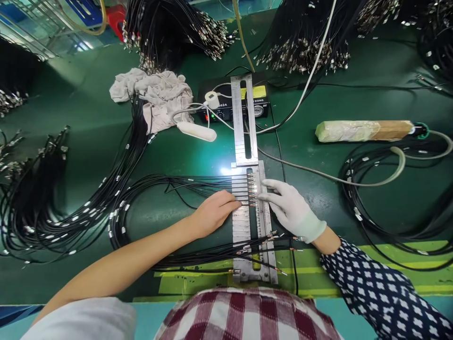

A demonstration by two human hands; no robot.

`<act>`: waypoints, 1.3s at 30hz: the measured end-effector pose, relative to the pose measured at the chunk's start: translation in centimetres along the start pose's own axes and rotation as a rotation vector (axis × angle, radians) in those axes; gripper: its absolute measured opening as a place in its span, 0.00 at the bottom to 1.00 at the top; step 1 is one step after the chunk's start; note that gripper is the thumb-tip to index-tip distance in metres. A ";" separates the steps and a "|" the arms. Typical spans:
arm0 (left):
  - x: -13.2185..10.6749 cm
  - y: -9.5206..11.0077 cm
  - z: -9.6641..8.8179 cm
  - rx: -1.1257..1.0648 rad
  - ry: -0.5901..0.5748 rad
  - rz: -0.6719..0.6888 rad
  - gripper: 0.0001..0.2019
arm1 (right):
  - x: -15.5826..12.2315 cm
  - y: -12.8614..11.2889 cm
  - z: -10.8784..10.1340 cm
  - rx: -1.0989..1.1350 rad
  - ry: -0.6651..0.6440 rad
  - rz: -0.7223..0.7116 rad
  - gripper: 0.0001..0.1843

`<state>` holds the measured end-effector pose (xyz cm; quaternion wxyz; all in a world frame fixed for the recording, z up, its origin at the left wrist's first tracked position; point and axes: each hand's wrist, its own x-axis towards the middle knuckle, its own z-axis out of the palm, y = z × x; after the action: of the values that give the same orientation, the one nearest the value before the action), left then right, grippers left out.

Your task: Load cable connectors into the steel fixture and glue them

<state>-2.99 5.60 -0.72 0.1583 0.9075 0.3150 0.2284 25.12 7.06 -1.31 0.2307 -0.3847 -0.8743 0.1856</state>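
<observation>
A slotted metal fixture [241, 226] lies on the bench in front of me, with several thin black cables [208, 181] laid side by side across its upper part. My left hand [214, 213], bare, pinches one black cable at the fixture's left edge, thumb and finger together. In a white glove, my right hand [292, 208] rests at the fixture's right rail; its fingers are stretched and apart, the tips beside the stripped cable ends [252, 189]. Whether its hidden thumb touches a cable cannot be seen. More loose cables [212, 257] cross the fixture's lower part.
Behind the fixture stands a black control box [264, 107], partly covered by a metal slide [239, 123]. A lit white lamp [197, 131], crumpled cloth [166, 89] and a tape-wrapped bar [364, 131] lie around it. Cable bundles [300, 52] and coils [357, 208] spread over the green bench.
</observation>
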 end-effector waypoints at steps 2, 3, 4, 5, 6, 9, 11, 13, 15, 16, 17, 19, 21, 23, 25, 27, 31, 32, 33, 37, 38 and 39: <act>-0.7 0.5 0.1 0.102 0.035 -0.012 0.14 | 0.0 0.0 0.0 0.003 -0.002 0.004 0.18; -1.1 0.8 0.1 0.161 0.048 -0.026 0.14 | 0.0 0.1 0.0 0.006 -0.002 0.006 0.18; -1.4 1.1 0.1 0.219 0.055 -0.038 0.16 | 0.0 0.1 0.0 0.011 -0.003 0.009 0.18; -1.7 1.3 0.1 0.269 0.052 -0.043 0.17 | 0.0 0.1 -0.1 0.016 -0.003 0.010 0.18; -1.8 1.5 0.1 0.303 0.043 -0.039 0.18 | 0.1 0.1 -0.1 0.021 -0.003 0.008 0.18; -1.4 1.7 0.0 0.338 -0.023 -0.021 0.16 | 0.2 0.2 -0.1 0.030 -0.012 0.018 0.18; -0.4 1.6 0.0 0.352 -0.104 -0.016 0.16 | 0.3 0.3 0.0 0.035 -0.014 0.030 0.18; 0.6 1.6 0.3 0.403 -0.189 -0.012 0.17 | 0.2 0.5 0.1 0.032 -0.001 0.025 0.19; 1.4 1.8 0.7 0.466 -0.248 -0.011 0.19 | 0.1 0.7 0.2 0.022 0.015 -0.006 0.19; 1.7 2.1 0.9 0.491 -0.264 -0.017 0.19 | 0.1 0.9 0.3 0.014 0.022 -0.023 0.19; 1.9 2.4 1.1 0.506 -0.268 -0.027 0.19 | 0.0 1.1 0.5 0.007 0.027 -0.036 0.19; 2.2 3.0 1.4 0.516 -0.256 -0.054 0.19 | 0.0 1.7 0.7 -0.012 0.041 -0.048 0.19; 2.2 3.4 1.1 0.498 -0.222 -0.086 0.18 | 0.0 2.5 1.0 -0.023 0.055 -0.080 0.19; 1.6 3.1 -0.3 0.456 -0.167 -0.159 0.18 | 0.1 3.3 1.3 -0.040 0.058 -0.120 0.19; -0.5 2.1 -2.9 0.445 -0.084 -0.298 0.16 | 0.0 4.1 1.6 -0.063 0.052 -0.141 0.19; -4.3 0.4 -6.5 0.494 0.024 -0.504 0.15 | -0.1 4.7 1.8 -0.080 0.046 -0.140 0.19; -15.3 -2.2 -13.1 0.595 0.230 -0.953 0.13 | -0.2 5.6 2.1 -0.105 0.032 -0.108 0.20; -17.9 -2.3 -14.0 0.607 0.259 -1.047 0.11 | -0.2 5.7 2.2 -0.110 0.032 -0.112 0.20; -20.2 -2.4 -14.6 0.604 0.272 -1.126 0.09 | -0.1 5.7 2.2 -0.114 0.035 -0.120 0.21; -25.6 -2.0 -14.3 0.546 0.286 -1.324 0.06 | 0.2 5.4 2.0 -0.134 0.040 -0.139 0.21; -26.0 -1.9 -14.1 0.535 0.301 -1.351 0.07 | 0.2 5.3 1.9 -0.141 0.043 -0.131 0.21; -26.1 -1.9 -14.2 0.529 0.325 -1.370 0.08 | 0.2 5.2 1.9 -0.149 0.044 -0.122 0.21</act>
<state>-29.42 -7.76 2.29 -0.0066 0.4711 0.8729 0.1266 27.01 10.24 -5.40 0.2314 -0.3507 -0.9022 0.0971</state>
